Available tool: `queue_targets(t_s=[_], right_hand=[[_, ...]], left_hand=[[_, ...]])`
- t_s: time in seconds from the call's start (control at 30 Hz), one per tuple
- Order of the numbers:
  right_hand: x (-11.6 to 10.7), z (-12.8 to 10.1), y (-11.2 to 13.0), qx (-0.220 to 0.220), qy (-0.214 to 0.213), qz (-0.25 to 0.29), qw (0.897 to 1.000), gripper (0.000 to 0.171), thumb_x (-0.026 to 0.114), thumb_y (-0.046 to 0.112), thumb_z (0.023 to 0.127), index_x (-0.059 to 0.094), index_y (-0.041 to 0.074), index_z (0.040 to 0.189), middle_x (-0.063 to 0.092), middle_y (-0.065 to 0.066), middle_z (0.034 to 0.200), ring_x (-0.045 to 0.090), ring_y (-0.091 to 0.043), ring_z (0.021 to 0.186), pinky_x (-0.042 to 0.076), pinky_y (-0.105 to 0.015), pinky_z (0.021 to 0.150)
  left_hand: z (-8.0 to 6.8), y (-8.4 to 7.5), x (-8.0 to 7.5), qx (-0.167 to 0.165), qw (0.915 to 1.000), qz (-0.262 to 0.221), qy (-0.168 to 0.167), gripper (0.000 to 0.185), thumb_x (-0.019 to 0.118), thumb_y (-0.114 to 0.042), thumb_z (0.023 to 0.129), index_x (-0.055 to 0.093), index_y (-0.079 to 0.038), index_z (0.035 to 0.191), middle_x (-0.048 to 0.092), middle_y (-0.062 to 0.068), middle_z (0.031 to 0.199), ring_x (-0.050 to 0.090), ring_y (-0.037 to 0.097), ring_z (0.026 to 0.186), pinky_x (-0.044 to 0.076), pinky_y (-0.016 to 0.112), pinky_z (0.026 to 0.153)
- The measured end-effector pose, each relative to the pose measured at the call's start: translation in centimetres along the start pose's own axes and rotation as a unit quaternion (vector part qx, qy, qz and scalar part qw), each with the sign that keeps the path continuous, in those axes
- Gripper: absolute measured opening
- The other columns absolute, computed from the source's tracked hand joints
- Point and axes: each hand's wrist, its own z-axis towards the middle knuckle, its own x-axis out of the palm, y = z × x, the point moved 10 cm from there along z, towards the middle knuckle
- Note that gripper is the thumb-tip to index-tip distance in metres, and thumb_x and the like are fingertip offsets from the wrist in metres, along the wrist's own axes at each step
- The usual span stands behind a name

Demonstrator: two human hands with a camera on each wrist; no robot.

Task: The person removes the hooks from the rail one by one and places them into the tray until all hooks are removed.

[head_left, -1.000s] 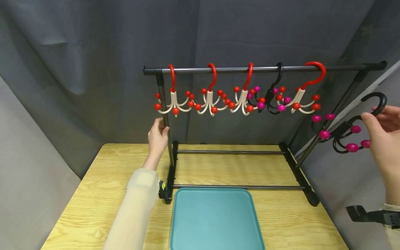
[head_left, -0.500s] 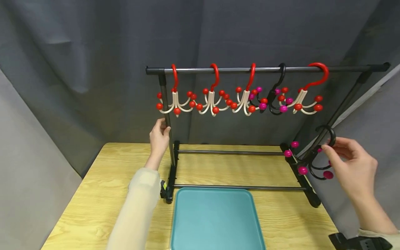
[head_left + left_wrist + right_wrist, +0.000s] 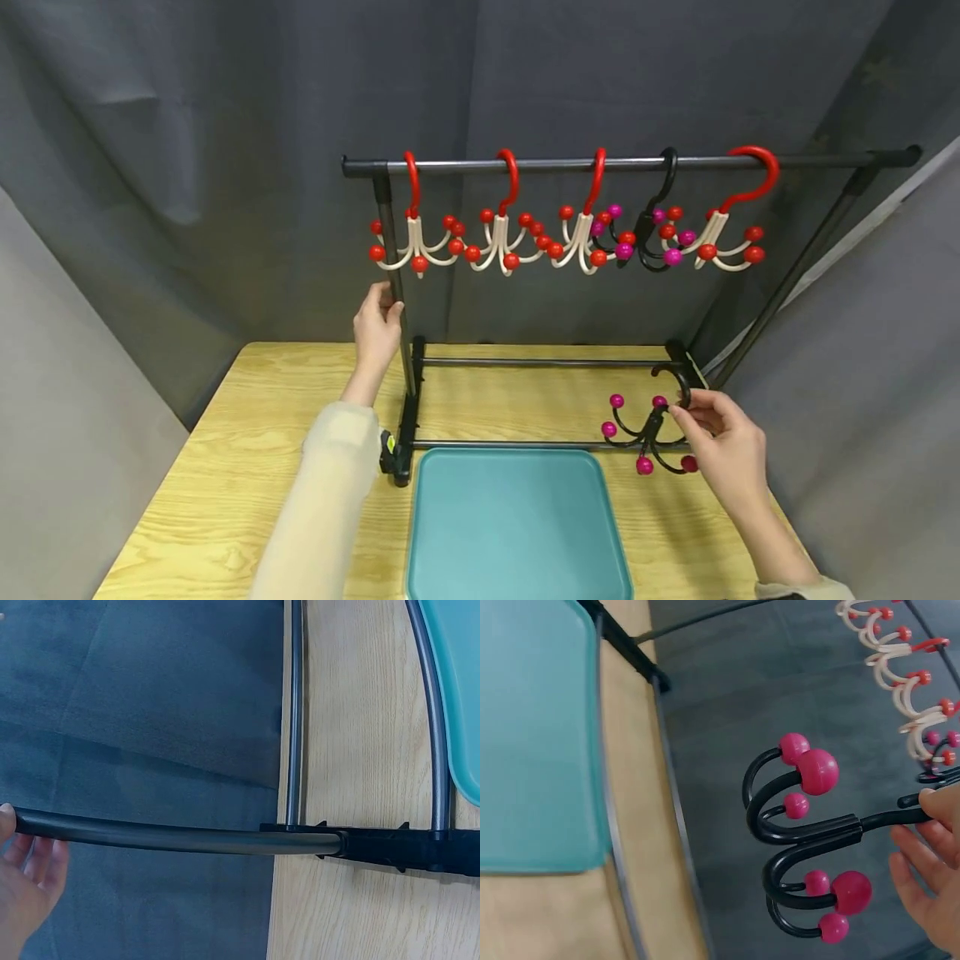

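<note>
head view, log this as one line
left hand: holds dark tubular rack post; right hand: pinches black magenta-balled hanger, unhung; dark top bar: four cream red-hooked hangers, one black hanger

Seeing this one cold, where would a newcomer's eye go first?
Probably to the row of five hangers, four cream-and-red and one black-and-pink, along the rack's top bar. Next, the matching black hanger pinched in the right hand, below the bar, lower right in the head view. Then the teal tray, flat on the table at the bottom of that view.
</note>
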Motion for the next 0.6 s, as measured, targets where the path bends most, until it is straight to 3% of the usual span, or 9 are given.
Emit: queue_targets(t_s=[0.2, 0.6], right_hand=[[3.2, -2.3, -1.7, 0.043, 0.028, 0.017, 0.999, 0.017, 0.070, 0.004, 0.078, 0.064, 0.005, 0.094, 0.065, -0.005, 0.085, 0.052, 0.017, 0.071, 0.042, -0.003, 0.065], [8.7, -5.4, -3.3, 0.053, 0.085, 0.061, 0.993, 0.017, 0.071, -0.001, 0.074, 0.062, 0.003, 0.088, 0.068, -0.010, 0.084, 0.057, 0.009, 0.071, 0.045, -0.006, 0.061]], left_hand=[[0.0, 0.1, -0.2, -0.003, 1.0000, 0.002, 0.005, 0.028, 0.057, -0.013, 0.089, 0.053, -0.010, 0.117, 0.062, 0.014, 0.100, 0.060, 0.028, 0.089, 0.045, 0.044, 0.080], [0.0, 0.0, 0.0, 0.006, 1.0000, 0.002, 0.001, 0.026, 0.057, -0.012, 0.090, 0.052, -0.009, 0.115, 0.060, 0.013, 0.101, 0.059, 0.028, 0.089, 0.045, 0.043, 0.079]])
